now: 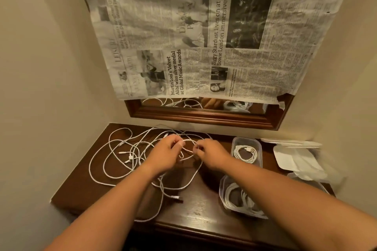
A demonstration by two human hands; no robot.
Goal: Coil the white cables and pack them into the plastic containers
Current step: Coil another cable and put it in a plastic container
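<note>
Forearms [114,199] are stretched over the bench [81,185], and one white cable [188,141] is pinched by the left grip [166,152] and the right grip [212,154], both curled on it, seemingly to be drawn clear of the loose cables [114,149] tangled at the left and wound. Coiled cables [244,154] are already laid in the far container [260,149] and the near container [222,191] at the right, with lids [289,157] piled just beyond, kept close for packing. On the newspaper [204,36] hung over the mirror [204,117] can be read "Ziggy Stardust lives on at David Bowie London immersive" and "Martin Looi's 'Velvet Alibi' wins silver medal".
</note>
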